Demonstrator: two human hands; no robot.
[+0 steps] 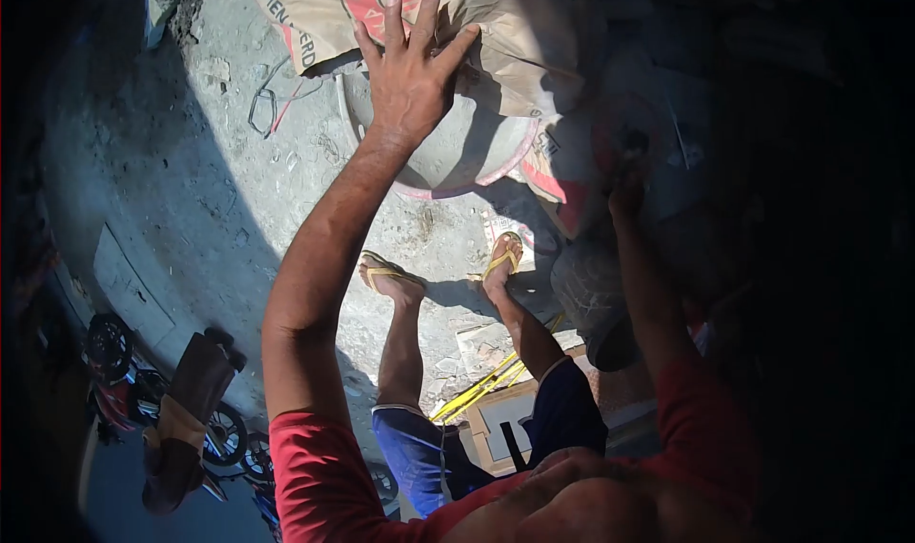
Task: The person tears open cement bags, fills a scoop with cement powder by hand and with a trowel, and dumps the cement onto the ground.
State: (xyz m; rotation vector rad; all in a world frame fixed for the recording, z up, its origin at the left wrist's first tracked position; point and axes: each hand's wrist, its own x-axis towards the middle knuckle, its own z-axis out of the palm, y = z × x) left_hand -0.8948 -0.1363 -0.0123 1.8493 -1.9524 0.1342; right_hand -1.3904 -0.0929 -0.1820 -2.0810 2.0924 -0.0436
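My left hand (410,81) is spread flat, its fingers apart, over a brown paper cement sack (524,57) with red and black print. The sack lies at the top of the view, partly covering a round basin (491,143) with a pinkish rim. Deep shadow covers my right hand (627,181), out to the right of the basin; its fingers and anything in them are too dark to make out. Near that hand, a second printed paper piece (556,167) with a red patch sits against the basin's right side.
My feet in yellow sandals (389,272) stand on rough concrete just below the basin. A dark rounded container (596,291) is at the right. Yellow strips (486,389) and a cardboard box (500,419) lie behind my legs. Motorbikes (224,433) stand at the lower left.
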